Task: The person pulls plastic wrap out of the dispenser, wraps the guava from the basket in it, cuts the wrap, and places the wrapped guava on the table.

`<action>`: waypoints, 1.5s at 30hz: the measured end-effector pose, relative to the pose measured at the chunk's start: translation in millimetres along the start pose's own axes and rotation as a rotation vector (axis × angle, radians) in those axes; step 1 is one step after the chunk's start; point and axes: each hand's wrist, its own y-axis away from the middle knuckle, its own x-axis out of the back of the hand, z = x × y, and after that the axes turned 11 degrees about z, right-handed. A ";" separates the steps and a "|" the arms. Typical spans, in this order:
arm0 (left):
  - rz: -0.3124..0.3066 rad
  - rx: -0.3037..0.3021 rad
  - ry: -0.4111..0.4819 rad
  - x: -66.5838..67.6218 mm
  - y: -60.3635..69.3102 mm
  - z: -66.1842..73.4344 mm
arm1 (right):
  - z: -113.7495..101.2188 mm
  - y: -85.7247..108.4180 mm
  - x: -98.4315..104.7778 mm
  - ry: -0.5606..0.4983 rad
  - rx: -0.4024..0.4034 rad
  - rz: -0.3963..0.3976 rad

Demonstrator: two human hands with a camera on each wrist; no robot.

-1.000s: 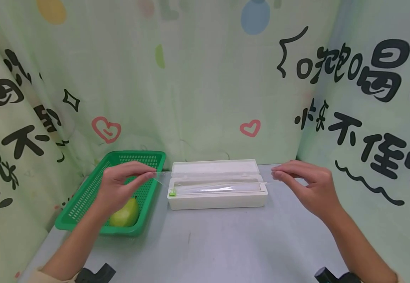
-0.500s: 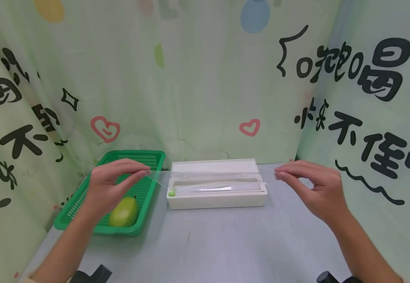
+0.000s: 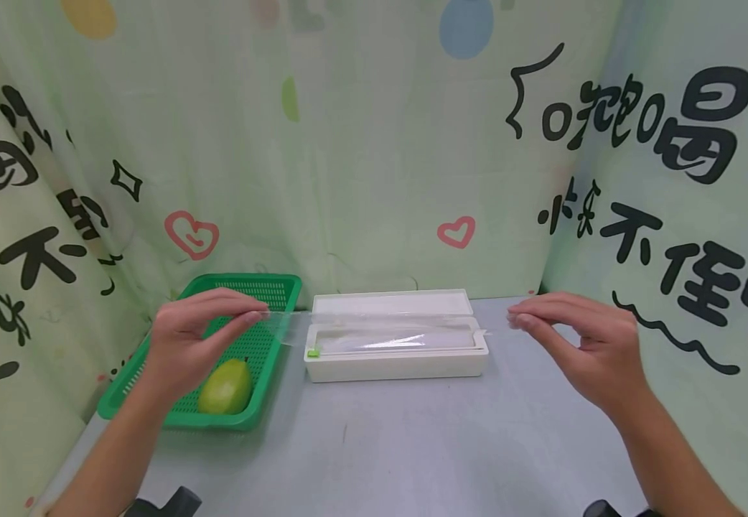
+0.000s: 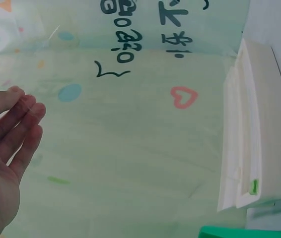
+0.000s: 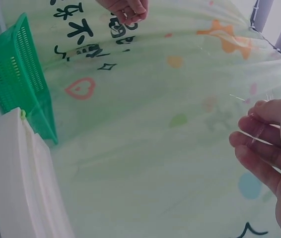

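Either side of white box [image 3: 396,368], my L hand [image 3: 187,341] & R hand [image 3: 587,341], each closed thumb-to-finger, pinch clear film [image 3: 374,323] btwn 'em.

Pale-green curtain [image 3: 374,143] behind a light-grey tabletop [image 3: 413,445]
Black lettering [image 3: 713,113] covers both sides; two red hearts [image 3: 196,242] mark the middle.

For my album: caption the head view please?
Left hand and right hand hold film above a box; fruit in basket.

Glossy plastic film [image 3: 387,336], smooth matt box [image 3: 396,368]
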 end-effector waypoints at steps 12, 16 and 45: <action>0.005 0.046 0.115 -5.8 0.5 -7.6 | 5.9 4.1 0.2 0.020 -0.024 -0.033; 0.003 0.059 0.104 -7.6 2.5 -11.7 | 8.7 6.8 0.7 0.043 -0.027 -0.041; -0.167 0.339 -0.021 -27.6 47.8 -38.3 | 38.5 52.9 4.8 0.184 -0.415 -0.219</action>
